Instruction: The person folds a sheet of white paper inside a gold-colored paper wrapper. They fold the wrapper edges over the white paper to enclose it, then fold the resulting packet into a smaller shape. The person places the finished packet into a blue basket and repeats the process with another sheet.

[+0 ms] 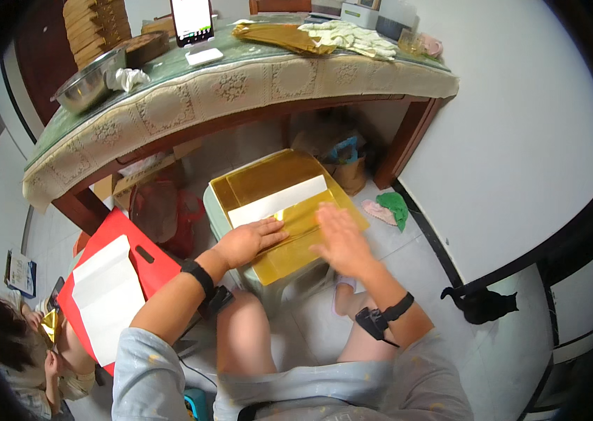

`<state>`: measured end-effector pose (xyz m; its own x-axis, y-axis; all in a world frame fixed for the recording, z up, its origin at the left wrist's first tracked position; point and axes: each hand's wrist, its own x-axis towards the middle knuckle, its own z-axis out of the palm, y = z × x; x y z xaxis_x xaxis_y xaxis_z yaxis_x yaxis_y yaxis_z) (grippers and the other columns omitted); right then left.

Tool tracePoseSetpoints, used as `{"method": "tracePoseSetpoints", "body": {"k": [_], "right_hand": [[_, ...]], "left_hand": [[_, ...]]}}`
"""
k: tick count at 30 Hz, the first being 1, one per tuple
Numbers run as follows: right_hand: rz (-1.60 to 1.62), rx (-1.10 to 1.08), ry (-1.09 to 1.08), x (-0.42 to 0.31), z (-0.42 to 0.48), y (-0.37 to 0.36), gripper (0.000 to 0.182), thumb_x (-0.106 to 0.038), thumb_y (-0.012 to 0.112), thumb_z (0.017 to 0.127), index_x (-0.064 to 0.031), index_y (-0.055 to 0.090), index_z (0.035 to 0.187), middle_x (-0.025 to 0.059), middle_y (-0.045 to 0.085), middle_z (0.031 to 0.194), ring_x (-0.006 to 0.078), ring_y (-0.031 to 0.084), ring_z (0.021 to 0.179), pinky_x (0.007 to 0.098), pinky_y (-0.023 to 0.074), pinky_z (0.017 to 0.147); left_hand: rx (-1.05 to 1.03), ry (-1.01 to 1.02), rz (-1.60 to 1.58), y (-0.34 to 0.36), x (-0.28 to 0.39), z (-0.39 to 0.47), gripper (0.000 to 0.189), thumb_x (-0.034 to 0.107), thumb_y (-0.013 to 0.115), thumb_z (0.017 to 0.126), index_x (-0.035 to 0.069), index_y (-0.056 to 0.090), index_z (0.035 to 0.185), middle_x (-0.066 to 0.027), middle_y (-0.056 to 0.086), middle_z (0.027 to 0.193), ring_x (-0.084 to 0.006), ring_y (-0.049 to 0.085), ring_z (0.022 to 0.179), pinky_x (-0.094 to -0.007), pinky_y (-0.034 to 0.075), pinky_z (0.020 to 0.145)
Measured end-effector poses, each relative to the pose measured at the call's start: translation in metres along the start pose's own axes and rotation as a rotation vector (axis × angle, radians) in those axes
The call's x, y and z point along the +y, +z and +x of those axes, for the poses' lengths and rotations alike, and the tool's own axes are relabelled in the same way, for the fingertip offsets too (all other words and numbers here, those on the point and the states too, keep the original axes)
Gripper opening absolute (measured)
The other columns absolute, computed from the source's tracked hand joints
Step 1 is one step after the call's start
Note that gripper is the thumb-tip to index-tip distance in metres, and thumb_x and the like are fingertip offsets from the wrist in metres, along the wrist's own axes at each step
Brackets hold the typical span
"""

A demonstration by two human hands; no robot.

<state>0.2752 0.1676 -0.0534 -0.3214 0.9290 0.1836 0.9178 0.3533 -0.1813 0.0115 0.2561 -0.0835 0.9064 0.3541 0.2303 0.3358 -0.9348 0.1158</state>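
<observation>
A stack of translucent golden sheets (270,176) lies on a pale green plastic stool (216,210) in front of me. A white paper strip (278,200) crosses the stack at a slant, with a golden sheet partly over its lower side. My left hand (254,239) rests with spread fingers on the golden material near the strip's left part. Slightly blurred, my right hand (343,234) is over the right side of the stack, fingers extended; whether it touches the sheet I cannot tell. Neither hand grasps anything that I can see.
Left of the stool, a white paper sheet (109,300) lies on a red board (162,263). Beyond stands a cloth-edged table (296,79) with a metal bowl (88,81), phone (192,21) and gloves (352,38). Another person (17,347) sits at lower left; a black cat (486,306) is at right.
</observation>
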Motion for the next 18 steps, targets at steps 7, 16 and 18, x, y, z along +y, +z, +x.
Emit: {"method": "tracePoseSetpoints", "body": {"k": [7, 16, 18], "right_hand": [[0.054, 0.016, -0.143, -0.048, -0.001, 0.037, 0.087, -0.059, 0.054, 0.088, 0.0077, 0.038, 0.141, 0.0280, 0.033, 0.148, 0.0391, 0.028, 0.140, 0.0478, 0.0201, 0.117], [0.013, -0.064, -0.114, -0.083, -0.002, 0.031, 0.094, -0.061, 0.061, 0.081, 0.0070, 0.037, 0.141, 0.0315, 0.026, 0.149, 0.0441, 0.022, 0.142, 0.0489, 0.0179, 0.117], [0.030, -0.077, -0.162, -0.093, 0.001, 0.037, 0.096, -0.066, 0.057, 0.081, 0.0071, 0.039, 0.140, 0.0307, 0.029, 0.148, 0.0412, 0.023, 0.142, 0.0474, 0.0175, 0.118]], "left_hand": [[0.035, -0.197, -0.275, -0.014, 0.005, 0.002, 0.054, 0.009, 0.057, 0.086, 0.010, 0.046, 0.139, -0.0163, 0.057, 0.132, -0.0351, 0.056, 0.117, -0.0393, 0.046, 0.099], [-0.121, -0.288, -0.346, -0.021, -0.007, 0.010, 0.056, 0.009, 0.057, 0.086, 0.012, 0.045, 0.141, -0.0164, 0.060, 0.128, -0.0362, 0.059, 0.114, -0.0398, 0.048, 0.095], [-0.096, -0.279, -0.375, -0.020, -0.007, 0.012, 0.055, 0.009, 0.055, 0.087, 0.013, 0.045, 0.141, -0.0163, 0.061, 0.127, -0.0364, 0.059, 0.112, -0.0403, 0.048, 0.093]]}}
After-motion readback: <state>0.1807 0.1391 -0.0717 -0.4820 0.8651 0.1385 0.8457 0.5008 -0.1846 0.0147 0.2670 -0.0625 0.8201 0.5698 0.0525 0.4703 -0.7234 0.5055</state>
